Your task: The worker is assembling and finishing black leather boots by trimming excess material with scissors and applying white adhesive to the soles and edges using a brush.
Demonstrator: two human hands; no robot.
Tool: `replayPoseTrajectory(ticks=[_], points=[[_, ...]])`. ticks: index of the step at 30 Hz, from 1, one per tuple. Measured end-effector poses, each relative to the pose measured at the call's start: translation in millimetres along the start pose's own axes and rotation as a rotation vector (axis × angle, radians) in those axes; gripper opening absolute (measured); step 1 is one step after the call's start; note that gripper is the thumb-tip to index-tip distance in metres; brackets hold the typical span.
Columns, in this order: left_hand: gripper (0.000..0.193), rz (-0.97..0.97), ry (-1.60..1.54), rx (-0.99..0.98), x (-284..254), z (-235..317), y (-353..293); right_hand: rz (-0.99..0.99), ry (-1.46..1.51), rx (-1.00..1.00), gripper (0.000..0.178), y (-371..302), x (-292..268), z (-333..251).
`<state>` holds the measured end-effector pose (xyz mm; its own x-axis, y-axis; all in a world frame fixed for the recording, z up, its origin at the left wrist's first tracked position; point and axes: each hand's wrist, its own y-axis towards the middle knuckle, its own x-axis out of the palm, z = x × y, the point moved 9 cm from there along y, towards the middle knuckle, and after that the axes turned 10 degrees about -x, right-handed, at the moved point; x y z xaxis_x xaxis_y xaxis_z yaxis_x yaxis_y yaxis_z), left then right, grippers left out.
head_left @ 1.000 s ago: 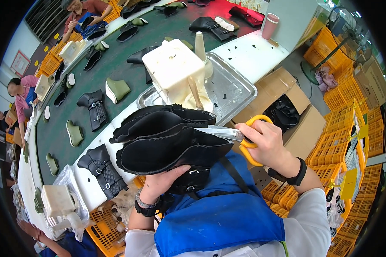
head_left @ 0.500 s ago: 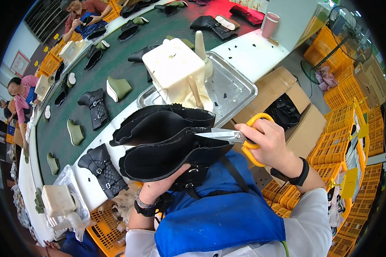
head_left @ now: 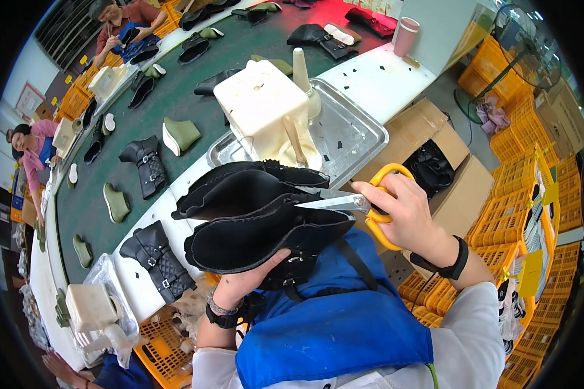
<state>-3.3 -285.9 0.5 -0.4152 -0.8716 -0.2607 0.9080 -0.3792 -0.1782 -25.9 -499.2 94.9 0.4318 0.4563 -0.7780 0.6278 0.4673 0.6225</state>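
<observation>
In front of my body, my left hand (head_left: 252,275) grips a pair of black boot uppers (head_left: 237,243) from below, thumb on the outside and the other fingers hidden. Their open tops face up, with rough dark edges and buckled straps underneath. My right hand (head_left: 401,211) is closed round yellow-handled scissors (head_left: 334,203). The blades are parted and point left, lying at the right-hand edge of the uppers; one blade tip reaches over the near upper. Whether material lies between the blades is hard to tell.
Beyond the uppers stand a white tub (head_left: 263,97) with a brush and a metal tray (head_left: 360,133). Black buckled boots (head_left: 156,259) and green shoe uppers (head_left: 182,135) lie on the left and on the green belt. A cardboard box (head_left: 457,188) and yellow crates (head_left: 499,220) stand right.
The scissor blades have spread a little wider. The uppers and my left hand have shifted slightly right. At far left a co-worker's head has lifted.
</observation>
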Motion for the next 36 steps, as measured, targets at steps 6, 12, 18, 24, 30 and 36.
replayPoseTrajectory(ticks=[6,12,18,24,30,36], points=[[0.033,0.033,-0.067,-0.011,-1.9,5.0,0.3,-0.008,-0.037,-0.009,0.042,-5.7,1.9,-3.4],[0.033,0.009,-0.167,-0.020,-1.1,6.2,1.6,-0.017,0.083,0.004,0.040,-8.4,6.9,-2.8],[0.035,0.003,-0.210,-0.028,-0.2,7.6,2.1,-0.041,0.085,0.026,0.041,-12.0,10.4,-1.8],[0.035,-0.011,-0.120,-0.020,1.8,-2.0,-1.3,0.005,-0.068,-0.023,0.042,1.1,-2.9,-8.8],[0.036,-0.030,-0.075,-0.018,4.6,-0.9,-0.1,-0.017,-0.011,0.005,0.041,-4.8,2.2,-4.8],[0.036,-0.002,-0.217,-0.036,-3.0,0.6,1.6,-0.041,0.046,0.007,0.038,-8.3,2.1,1.0]])
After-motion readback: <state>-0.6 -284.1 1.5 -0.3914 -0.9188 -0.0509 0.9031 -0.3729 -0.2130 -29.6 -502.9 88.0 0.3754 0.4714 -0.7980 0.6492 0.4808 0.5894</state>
